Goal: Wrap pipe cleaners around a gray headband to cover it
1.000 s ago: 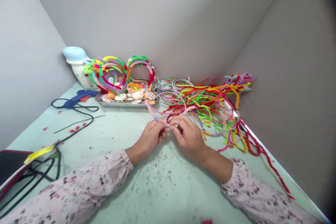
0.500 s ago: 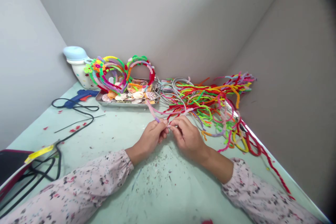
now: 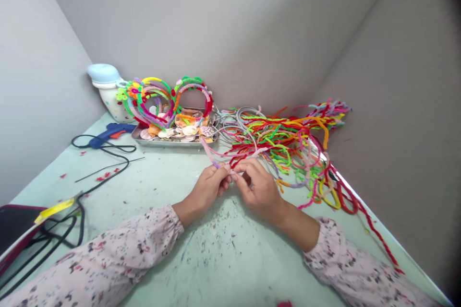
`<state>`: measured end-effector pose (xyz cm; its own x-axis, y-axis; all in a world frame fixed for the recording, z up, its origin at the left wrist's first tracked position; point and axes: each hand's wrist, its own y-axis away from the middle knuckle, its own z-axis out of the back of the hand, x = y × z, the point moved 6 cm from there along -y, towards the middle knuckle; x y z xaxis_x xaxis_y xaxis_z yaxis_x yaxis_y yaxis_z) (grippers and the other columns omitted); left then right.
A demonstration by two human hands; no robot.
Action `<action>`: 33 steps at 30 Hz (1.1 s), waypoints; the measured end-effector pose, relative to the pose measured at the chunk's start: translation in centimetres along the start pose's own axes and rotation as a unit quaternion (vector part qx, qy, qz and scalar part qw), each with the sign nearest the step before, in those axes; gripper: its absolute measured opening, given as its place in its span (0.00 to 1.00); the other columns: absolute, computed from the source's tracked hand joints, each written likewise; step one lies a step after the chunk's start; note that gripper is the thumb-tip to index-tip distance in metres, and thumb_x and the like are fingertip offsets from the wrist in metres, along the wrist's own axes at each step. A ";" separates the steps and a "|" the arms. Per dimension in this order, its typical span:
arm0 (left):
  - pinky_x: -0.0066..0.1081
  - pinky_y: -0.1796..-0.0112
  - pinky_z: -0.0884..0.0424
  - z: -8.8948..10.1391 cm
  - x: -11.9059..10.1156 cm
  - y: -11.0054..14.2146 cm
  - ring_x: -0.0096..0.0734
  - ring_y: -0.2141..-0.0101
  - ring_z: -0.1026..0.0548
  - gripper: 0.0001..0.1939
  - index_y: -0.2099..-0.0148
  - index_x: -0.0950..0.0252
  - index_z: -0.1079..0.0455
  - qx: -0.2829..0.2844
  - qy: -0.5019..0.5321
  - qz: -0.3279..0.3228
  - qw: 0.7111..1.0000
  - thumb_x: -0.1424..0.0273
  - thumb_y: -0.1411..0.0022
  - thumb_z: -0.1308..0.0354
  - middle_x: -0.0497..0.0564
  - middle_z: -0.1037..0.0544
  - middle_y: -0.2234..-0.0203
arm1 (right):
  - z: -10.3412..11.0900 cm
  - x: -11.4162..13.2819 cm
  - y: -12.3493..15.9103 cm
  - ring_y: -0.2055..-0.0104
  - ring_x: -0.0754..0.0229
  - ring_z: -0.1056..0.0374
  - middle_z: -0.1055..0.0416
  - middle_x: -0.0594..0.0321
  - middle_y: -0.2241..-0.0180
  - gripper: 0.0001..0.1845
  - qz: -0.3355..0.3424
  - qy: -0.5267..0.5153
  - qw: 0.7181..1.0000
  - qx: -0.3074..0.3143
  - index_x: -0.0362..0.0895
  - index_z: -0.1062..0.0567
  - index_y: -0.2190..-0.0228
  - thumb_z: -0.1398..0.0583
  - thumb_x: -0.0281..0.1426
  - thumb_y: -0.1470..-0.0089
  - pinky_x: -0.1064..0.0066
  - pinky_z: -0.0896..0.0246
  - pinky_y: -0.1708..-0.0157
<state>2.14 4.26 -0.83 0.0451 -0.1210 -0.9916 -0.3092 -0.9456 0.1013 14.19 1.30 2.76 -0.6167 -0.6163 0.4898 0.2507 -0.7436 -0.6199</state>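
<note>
My left hand point(image 3: 212, 182) is closed on a fuzzy pink and purple pipe cleaner point(image 3: 208, 150), whose pink end sticks up past the fingers toward the metal tray. Beside it, my right hand point(image 3: 257, 187) pinches the pink part between thumb and forefinger, fingertips almost touching those of the left. The fingers hide the stretch between the hands, so whether a wire runs inside cannot be made out. Just behind the right hand lies a tangled heap of many-coloured pipe cleaners point(image 3: 279, 129), with loops of grey wire point(image 3: 240, 114) among them.
Seashells fill the metal tray point(image 3: 169, 143), where finished-looking fuzzy headbands point(image 3: 192, 82) stand upright. Left of it are a blue glue gun point(image 3: 108, 133) with a black cord point(image 3: 82, 216) and a white cup point(image 3: 108, 96) with a blue lid. Grey walls enclose the pale green table point(image 3: 216, 259).
My right hand's fingers have shifted slightly at the pinch, the forefinger lifting and bending a little. The left hand holds the same place.
</note>
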 end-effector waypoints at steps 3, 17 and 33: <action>0.23 0.84 0.47 0.0 0.0 0.0 0.19 0.86 0.42 0.18 0.76 0.66 0.37 -0.001 -0.001 0.001 1.000 0.57 0.42 0.48 0.42 0.37 0.85 | -0.1 0.0 0.0 0.64 0.60 0.33 0.31 0.58 0.64 0.04 0.002 0.011 1.000 0.004 0.45 0.31 0.63 0.45 0.29 0.41 0.69 0.34 0.66; 0.21 0.84 0.46 -0.2 0.1 0.0 0.17 0.85 0.42 0.18 0.75 0.66 0.38 0.013 0.016 0.001 1.000 0.58 0.41 0.48 0.42 0.37 0.84 | -0.3 -0.1 0.0 0.64 0.59 0.33 0.32 0.59 0.65 0.04 0.011 0.007 1.000 0.020 0.45 0.32 0.64 0.47 0.28 0.40 0.68 0.35 0.66; 0.20 0.87 0.48 1.4 0.2 -0.5 0.17 0.89 0.42 0.17 0.78 0.67 0.37 -0.068 0.152 -0.004 0.986 0.62 0.44 0.46 0.44 0.36 0.89 | 0.2 -4.3 -0.7 0.64 0.59 0.36 0.36 0.59 0.63 0.10 -0.119 0.021 0.991 -0.052 0.45 0.32 0.60 0.45 0.26 0.45 0.65 0.38 0.62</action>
<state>0.96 5.12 -1.23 0.3351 -0.1794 -0.9249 -0.1781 -0.9761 0.1248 16.81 4.43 1.16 -0.6807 -0.4135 0.6047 0.0175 -0.8344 -0.5508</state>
